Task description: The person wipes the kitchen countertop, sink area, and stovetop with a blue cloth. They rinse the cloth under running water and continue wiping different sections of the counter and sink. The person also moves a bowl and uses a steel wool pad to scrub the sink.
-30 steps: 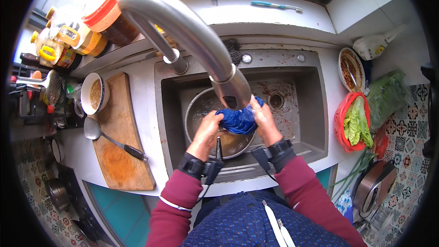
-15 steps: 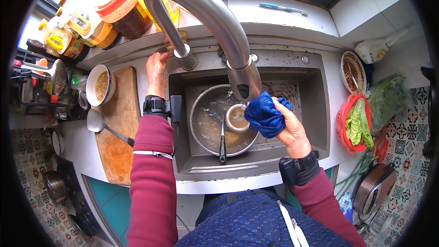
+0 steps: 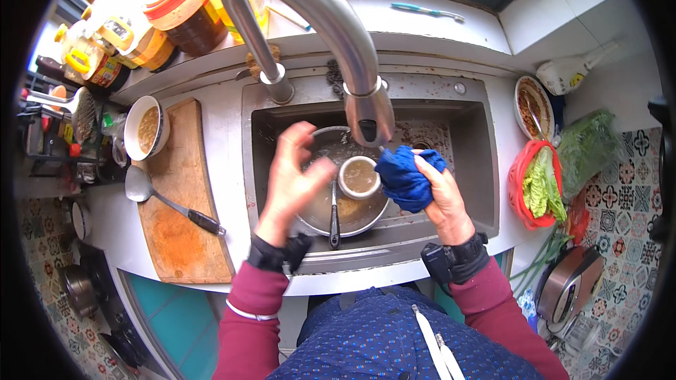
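Note:
My right hand (image 3: 442, 207) grips a crumpled blue cloth (image 3: 405, 177) just below and right of the steel faucet's spout (image 3: 368, 114). My left hand (image 3: 292, 176), blurred, hangs over the left part of the sink with its fingers apart and nothing in them. The dark grey sink (image 3: 458, 197) holds a steel pan (image 3: 317, 225) of murky water. In the pan sit a small pale bowl (image 3: 350, 188) and a utensil with a black handle (image 3: 334, 232). Whether water runs from the spout is hard to tell.
On the left are a wooden board (image 3: 183, 253), spatula (image 3: 141, 184) and bowl of food (image 3: 143, 134). On the right are another bowl (image 3: 529, 102), a red basket (image 3: 521, 200) of leaves and a bag of greens (image 3: 588, 148). Jars (image 3: 183, 28) and a toothbrush (image 3: 426, 11) line the ledge.
My left hand let go of the cloth, reached up beside the faucet's base, then came down over the pan. My right hand kept the cloth; the small bowl came into view beneath.

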A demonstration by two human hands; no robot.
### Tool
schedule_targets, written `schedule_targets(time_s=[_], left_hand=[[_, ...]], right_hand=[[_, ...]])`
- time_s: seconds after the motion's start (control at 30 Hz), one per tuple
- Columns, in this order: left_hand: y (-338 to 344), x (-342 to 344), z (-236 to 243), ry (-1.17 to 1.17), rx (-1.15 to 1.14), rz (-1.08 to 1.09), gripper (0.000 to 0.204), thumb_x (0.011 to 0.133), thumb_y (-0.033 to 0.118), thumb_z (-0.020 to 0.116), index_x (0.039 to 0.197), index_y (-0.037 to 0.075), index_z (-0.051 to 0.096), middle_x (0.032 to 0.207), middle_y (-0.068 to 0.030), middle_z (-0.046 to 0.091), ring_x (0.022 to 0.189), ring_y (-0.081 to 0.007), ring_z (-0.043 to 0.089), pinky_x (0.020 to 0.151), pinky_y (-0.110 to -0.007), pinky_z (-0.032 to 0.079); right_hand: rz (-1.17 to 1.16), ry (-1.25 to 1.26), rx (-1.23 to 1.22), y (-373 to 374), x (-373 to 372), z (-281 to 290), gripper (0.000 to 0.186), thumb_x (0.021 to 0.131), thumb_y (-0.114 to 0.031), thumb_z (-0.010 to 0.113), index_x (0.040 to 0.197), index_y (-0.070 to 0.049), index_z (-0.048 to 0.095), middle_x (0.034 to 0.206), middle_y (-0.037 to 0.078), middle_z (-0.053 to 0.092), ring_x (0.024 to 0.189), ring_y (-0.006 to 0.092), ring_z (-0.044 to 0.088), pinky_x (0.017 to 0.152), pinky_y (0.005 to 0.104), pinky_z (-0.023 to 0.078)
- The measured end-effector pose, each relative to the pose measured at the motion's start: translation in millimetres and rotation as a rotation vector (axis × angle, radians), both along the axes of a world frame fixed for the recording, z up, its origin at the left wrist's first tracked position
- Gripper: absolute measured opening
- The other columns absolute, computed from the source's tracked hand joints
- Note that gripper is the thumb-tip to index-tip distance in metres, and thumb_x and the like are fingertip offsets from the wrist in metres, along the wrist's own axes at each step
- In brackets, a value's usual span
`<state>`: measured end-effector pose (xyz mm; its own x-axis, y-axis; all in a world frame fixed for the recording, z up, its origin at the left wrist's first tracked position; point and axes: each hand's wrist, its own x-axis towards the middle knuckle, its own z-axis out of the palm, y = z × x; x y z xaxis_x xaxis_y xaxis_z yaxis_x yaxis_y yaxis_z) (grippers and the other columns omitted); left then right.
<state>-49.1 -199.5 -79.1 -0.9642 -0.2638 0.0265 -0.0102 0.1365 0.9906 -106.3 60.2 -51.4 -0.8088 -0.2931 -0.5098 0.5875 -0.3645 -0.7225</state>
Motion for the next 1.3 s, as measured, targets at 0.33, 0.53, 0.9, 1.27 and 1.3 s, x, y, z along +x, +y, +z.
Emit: schedule_targets(time_s=[0.33, 0.53, 0.9, 1.27, 1.3], left_hand=[[91.4, 0.5, -41.8, -0.151, 0.436, -0.258, 0.076, 0.062, 0.004, 0.074, 0.132, 0.003, 0.044, 0.119, -0.0069, 0.057, 0.110, -0.0185, 0.056, 0.100, -0.033, 0.043], [88.3, 16.8, -36.7, -0.114, 1.019, -0.034, 0.070, 0.065, -0.007, 0.058, 0.133, 0.004, 0.047, 0.123, -0.0066, 0.055, 0.113, -0.0178, 0.053, 0.101, -0.031, 0.042], [95.9, 30.9, -72.4, -0.212, 0.358, 0.266, 0.050, 0.079, 0.012, 0.054, 0.127, 0.000, 0.048, 0.116, -0.0192, 0.061, 0.111, -0.0283, 0.058, 0.097, -0.037, 0.045], [26.2, 38.6, -13.4, 0.023, 0.863, -0.217, 0.107, 0.067, 0.026, 0.081, 0.152, 0.023, 0.015, 0.150, -0.0204, 0.024, 0.131, -0.0336, 0.035, 0.108, -0.045, 0.032], [21.6, 36.3, -2.9, 0.094, 0.956, -0.301, 0.105, 0.067, 0.019, 0.081, 0.152, 0.021, 0.018, 0.153, -0.0212, 0.015, 0.129, -0.0322, 0.039, 0.105, -0.045, 0.037]], right_hand=[[0.074, -0.138, -0.342, 6.8, 7.8, -28.0, 0.028, 0.094, -0.020, 0.056, 0.117, -0.005, 0.059, 0.112, 0.009, 0.066, 0.101, 0.0216, 0.064, 0.090, 0.0348, 0.052], [0.239, -0.327, 0.004, 24.6, 29.8, -62.5, 0.051, 0.091, -0.044, 0.056, 0.127, -0.008, 0.053, 0.124, 0.013, 0.060, 0.110, 0.0292, 0.060, 0.094, 0.0506, 0.047], [0.425, -0.072, -0.118, -37.7, 44.0, -66.5, 0.053, 0.095, -0.042, 0.056, 0.131, -0.003, 0.050, 0.118, 0.005, 0.060, 0.105, 0.0160, 0.058, 0.093, 0.0306, 0.046], [0.696, -0.867, -0.720, -49.2, 19.5, -31.6, 0.052, 0.091, -0.041, 0.061, 0.123, -0.001, 0.048, 0.103, 0.009, 0.056, 0.072, 0.0122, 0.055, 0.048, 0.0191, 0.042], [0.695, -0.898, -0.801, -46.2, 19.9, -30.6, 0.052, 0.091, -0.040, 0.061, 0.123, -0.001, 0.047, 0.103, 0.009, 0.055, 0.072, 0.0123, 0.054, 0.048, 0.0191, 0.042]])
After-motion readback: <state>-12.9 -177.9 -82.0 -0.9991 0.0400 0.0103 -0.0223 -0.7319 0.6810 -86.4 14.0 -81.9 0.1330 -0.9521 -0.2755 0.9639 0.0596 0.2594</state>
